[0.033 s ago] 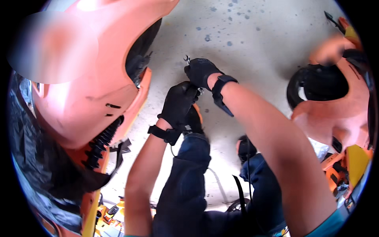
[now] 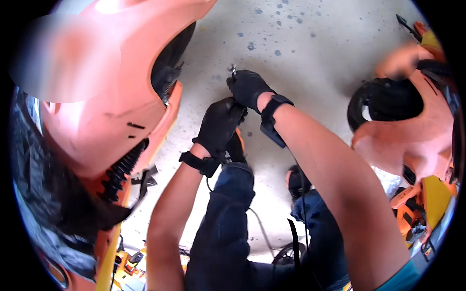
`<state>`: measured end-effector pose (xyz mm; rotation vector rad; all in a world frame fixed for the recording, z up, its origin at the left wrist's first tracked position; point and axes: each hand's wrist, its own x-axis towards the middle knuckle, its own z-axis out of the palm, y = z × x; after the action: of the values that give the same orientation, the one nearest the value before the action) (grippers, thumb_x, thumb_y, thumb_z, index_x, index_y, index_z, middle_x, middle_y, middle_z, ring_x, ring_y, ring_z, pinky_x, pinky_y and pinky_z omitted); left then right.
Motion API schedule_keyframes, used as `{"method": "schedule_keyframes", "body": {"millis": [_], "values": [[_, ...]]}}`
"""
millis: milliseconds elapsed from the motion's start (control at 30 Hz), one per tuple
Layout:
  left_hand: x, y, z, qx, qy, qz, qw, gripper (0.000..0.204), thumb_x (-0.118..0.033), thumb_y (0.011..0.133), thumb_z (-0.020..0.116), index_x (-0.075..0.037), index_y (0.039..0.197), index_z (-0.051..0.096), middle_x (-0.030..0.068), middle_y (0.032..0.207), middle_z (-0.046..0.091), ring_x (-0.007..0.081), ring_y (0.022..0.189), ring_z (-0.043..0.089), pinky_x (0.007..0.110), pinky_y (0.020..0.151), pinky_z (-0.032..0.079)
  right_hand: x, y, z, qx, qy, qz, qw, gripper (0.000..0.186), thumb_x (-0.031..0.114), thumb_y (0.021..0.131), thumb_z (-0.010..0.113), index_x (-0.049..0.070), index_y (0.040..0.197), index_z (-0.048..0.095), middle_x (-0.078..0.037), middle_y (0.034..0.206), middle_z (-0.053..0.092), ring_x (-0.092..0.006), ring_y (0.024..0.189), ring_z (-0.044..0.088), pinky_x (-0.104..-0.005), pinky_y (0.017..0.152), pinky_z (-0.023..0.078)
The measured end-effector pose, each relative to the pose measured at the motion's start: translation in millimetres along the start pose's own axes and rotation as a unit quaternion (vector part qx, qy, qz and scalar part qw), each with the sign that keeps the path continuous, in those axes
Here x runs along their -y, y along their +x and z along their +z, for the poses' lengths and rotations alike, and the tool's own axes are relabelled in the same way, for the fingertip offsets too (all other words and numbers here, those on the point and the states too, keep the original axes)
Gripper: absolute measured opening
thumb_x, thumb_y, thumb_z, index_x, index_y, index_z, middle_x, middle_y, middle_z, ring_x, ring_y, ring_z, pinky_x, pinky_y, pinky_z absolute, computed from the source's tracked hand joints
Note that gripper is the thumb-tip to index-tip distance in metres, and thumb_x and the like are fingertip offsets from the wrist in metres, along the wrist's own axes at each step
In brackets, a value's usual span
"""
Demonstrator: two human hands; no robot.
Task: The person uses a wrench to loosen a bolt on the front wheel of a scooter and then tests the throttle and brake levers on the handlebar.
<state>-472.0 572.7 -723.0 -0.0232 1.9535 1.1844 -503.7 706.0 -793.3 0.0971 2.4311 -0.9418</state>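
Observation:
My right hand (image 2: 249, 88), in a black glove, is closed around a small metal spanner (image 2: 233, 69). The spanner's head sticks out past the fingers on the far side, over the grey floor. Just below and touching it, my left hand (image 2: 217, 125), also gloved in black, has its fingers curled in. What lies inside the left fingers is hidden. Both hands are held in the air above a dark shoe (image 2: 236, 148) with an orange edge. A black strap with a small unit sits on each wrist.
A large orange scooter body (image 2: 111, 97) stands at the left, with a black coil spring (image 2: 119, 172) and black plastic sheeting (image 2: 63, 194) beside it. Another orange vehicle (image 2: 403, 138) with a black tyre (image 2: 358, 104) is at the right. Dark spots mark the grey floor (image 2: 291, 53).
The spanner's head has turned in my right hand. The shiny metal bit seen by my left fingertips no longer shows. The surroundings have shifted slightly left in view.

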Motion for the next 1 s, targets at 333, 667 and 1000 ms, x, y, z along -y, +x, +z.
{"method": "schedule_keyframes", "body": {"millis": [333, 667, 1000], "values": [[-111.2, -97.0, 88.9, -0.203, 0.029, 0.261, 0.943, 0.019, -0.007, 0.088, 0.058, 0.001, 0.104, 0.062, 0.0142, 0.086, 0.067, 0.0223, 0.076, 0.066, 0.032, 0.069, 0.051, 2.0, -179.0, -86.7, -0.137, 0.624, 0.162, 0.752, 0.025, 0.03, 0.09, 0.059, 0.006, 0.094, 0.065, 0.001, 0.068, 0.053, -0.0082, 0.058, 0.05, -0.0257, 0.049, 0.039], [-248.1, -312.1, 76.5, -0.338, -0.133, 0.145, 0.92, 0.029, -0.006, 0.088, 0.06, 0.001, 0.115, 0.057, 0.0152, 0.098, 0.064, 0.0253, 0.089, 0.065, 0.032, 0.076, 0.05, 37.7, -336.3, -147.3, -0.027, 0.598, 0.185, 0.779, 0.025, 0.026, 0.097, 0.053, 0.006, 0.109, 0.064, 0.004, 0.065, 0.047, -0.0056, 0.056, 0.044, -0.0219, 0.051, 0.038], [-287.8, -580.9, 4.6, -0.541, -0.022, 0.06, 0.839, 0.022, 0.002, 0.089, 0.056, 0.003, 0.11, 0.059, 0.0116, 0.106, 0.06, 0.0172, 0.093, 0.061, 0.03, 0.083, 0.048, 188.2, -429.2, -203.4, -0.013, 0.454, 0.046, 0.89, 0.029, 0.029, 0.099, 0.051, 0.006, 0.111, 0.064, 0.009, 0.064, 0.039, -0.0002, 0.05, 0.033, -0.0181, 0.044, 0.027]]}}
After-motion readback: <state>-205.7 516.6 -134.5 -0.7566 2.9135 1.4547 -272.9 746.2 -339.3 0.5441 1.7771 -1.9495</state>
